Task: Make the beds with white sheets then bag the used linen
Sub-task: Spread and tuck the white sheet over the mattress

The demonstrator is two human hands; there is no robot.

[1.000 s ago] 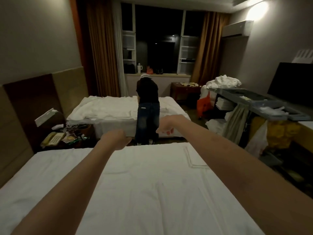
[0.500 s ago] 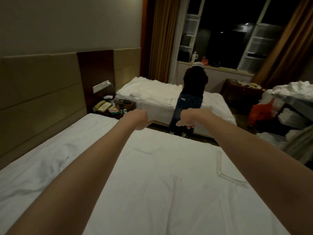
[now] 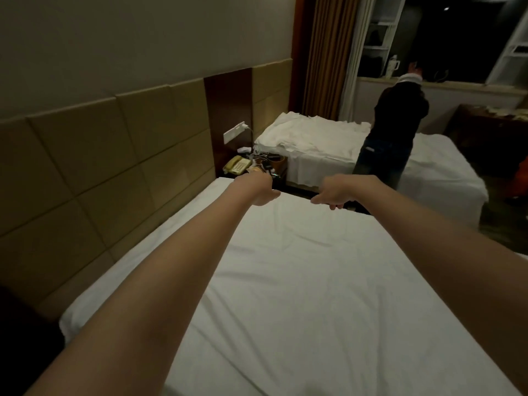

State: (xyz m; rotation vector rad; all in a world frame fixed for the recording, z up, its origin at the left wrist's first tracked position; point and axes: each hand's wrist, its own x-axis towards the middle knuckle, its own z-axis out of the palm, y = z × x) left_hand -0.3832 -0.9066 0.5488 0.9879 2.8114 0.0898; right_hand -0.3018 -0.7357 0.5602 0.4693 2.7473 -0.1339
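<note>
You're mid-way through making the near bed [image 3: 200, 212]: both arms reach across it to the far edge, and the white sheet [image 3: 300, 281] is already laid over the mattress, mostly flat with a few soft creases running toward your hands. Left hand [image 3: 261, 192] has its fingers curled, grip pinching the sheet's far edge; right hand [image 3: 333, 192] is curled over that same edge just beside it, fingers hooked down, looks like a pinch on the cloth too, though the fingertips are partly hidden. My read: this is the pull-and-square step, not yet the tuck. Next move calls for an even tug from both hands so the creases run out, then working the edge down the far side; pull unevenly and the sheet will skew toward the padded headboard [image 3: 94, 167]. Room: dim, warm light. Nightstand [image 3: 281, 165] sits between the beds with a phone [image 3: 236, 164] and cable clutter on it. Second bed [image 3: 440, 158] beyond has crumpled white linen [image 3: 308, 135] heaped at its head end, so it isn't finished. Another person [image 3: 395, 130] stands at that bed, back to you. Curtain [image 3: 324, 55] and dark window [image 3: 457, 38] behind. No linen bag in view.
</note>
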